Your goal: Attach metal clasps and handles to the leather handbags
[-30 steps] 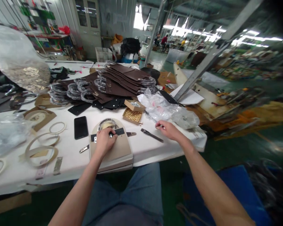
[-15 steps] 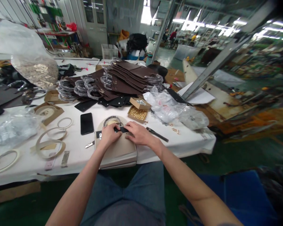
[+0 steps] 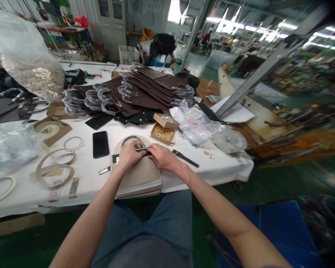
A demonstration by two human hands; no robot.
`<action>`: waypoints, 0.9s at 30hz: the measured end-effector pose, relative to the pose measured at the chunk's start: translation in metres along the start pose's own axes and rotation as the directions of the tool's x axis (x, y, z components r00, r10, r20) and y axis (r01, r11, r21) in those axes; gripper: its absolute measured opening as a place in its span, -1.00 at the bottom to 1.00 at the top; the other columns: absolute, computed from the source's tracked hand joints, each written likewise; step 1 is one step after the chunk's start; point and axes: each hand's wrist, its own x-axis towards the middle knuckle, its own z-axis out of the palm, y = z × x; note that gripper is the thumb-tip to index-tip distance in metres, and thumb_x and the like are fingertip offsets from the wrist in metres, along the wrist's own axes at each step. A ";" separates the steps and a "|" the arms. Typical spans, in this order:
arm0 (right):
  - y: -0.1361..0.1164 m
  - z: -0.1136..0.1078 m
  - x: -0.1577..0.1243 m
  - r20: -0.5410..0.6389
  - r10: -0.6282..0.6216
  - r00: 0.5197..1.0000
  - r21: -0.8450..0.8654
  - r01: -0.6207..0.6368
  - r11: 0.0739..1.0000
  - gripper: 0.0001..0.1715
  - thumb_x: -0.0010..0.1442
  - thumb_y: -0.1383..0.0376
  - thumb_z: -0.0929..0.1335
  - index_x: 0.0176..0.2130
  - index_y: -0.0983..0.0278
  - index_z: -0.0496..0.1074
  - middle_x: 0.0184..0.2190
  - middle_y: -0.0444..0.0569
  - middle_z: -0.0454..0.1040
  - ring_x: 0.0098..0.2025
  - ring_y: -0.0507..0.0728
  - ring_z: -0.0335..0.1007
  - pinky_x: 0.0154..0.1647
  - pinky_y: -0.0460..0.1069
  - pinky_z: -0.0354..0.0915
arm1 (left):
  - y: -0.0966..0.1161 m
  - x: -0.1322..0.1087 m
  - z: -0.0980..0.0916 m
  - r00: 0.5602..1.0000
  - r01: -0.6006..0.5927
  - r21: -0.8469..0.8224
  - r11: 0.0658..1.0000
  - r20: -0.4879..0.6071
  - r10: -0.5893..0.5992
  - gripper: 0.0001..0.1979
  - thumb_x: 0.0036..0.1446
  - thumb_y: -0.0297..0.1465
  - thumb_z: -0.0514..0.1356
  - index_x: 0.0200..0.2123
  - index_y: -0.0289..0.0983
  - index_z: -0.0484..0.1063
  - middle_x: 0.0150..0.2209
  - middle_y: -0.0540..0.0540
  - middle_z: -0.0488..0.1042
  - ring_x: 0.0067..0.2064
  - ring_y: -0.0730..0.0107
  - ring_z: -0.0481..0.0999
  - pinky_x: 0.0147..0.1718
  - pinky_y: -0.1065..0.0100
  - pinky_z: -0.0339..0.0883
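A stack of beige bag panels (image 3: 139, 178) lies at the table's near edge, with a black strip (image 3: 115, 159) across its top and a wrapped ring handle (image 3: 132, 140) just behind. My left hand (image 3: 130, 155) is closed on the strip near its middle. My right hand (image 3: 163, 157) rests beside it, fingers curled onto the strip's right end. A small thing may be pinched there, too small to name. A dark metal tool (image 3: 185, 159) lies just right of my right hand.
A black phone (image 3: 100, 144) lies left of the panels. An open box of gold studs (image 3: 159, 133) and clear plastic bags (image 3: 206, 132) sit behind. Brown bag pieces with wrapped handles (image 3: 139, 95) pile further back. Beige rings (image 3: 51, 169) lie to the left. The table edge (image 3: 240, 175) drops off at right.
My right hand came from the plastic bags at the right to the black strip, beside my left hand. The left hand stayed on the strip.
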 end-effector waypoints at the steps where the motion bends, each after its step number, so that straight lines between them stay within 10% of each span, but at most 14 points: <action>1: -0.002 0.000 -0.001 -0.005 0.004 1.000 -0.002 -0.004 1.000 -0.70 0.62 0.22 0.31 0.24 0.24 0.46 0.13 0.22 0.51 0.17 0.38 0.45 0.23 0.29 0.50 | 0.000 0.000 0.001 1.000 -0.014 0.004 1.000 0.000 0.014 -0.67 0.16 -0.09 0.45 -0.11 -0.13 0.60 -0.18 -0.17 0.71 -0.12 -0.02 0.67 -0.08 0.19 0.40; 17: 0.005 -0.003 -0.002 -0.021 -0.016 1.000 0.129 0.019 0.991 -0.69 0.59 0.20 0.36 0.23 0.21 0.47 0.15 0.18 0.54 0.17 0.32 0.50 0.26 0.23 0.49 | -0.004 -0.001 0.006 1.000 0.001 -0.128 0.992 -0.028 -0.004 -0.57 0.17 -0.15 0.48 0.07 -0.16 0.64 0.01 -0.22 0.76 0.05 -0.01 0.71 0.00 0.21 0.43; 27: 0.005 0.003 -0.006 -0.073 0.009 0.997 0.160 0.003 0.987 -0.71 0.61 0.21 0.34 0.23 0.20 0.46 0.16 0.19 0.53 0.20 0.33 0.49 0.27 0.25 0.48 | -0.009 0.016 0.007 0.996 0.082 -0.275 0.958 0.062 -0.067 -0.75 0.08 -0.17 0.55 -0.26 -0.17 0.69 -0.28 -0.12 0.75 -0.18 0.04 0.72 -0.15 0.18 0.52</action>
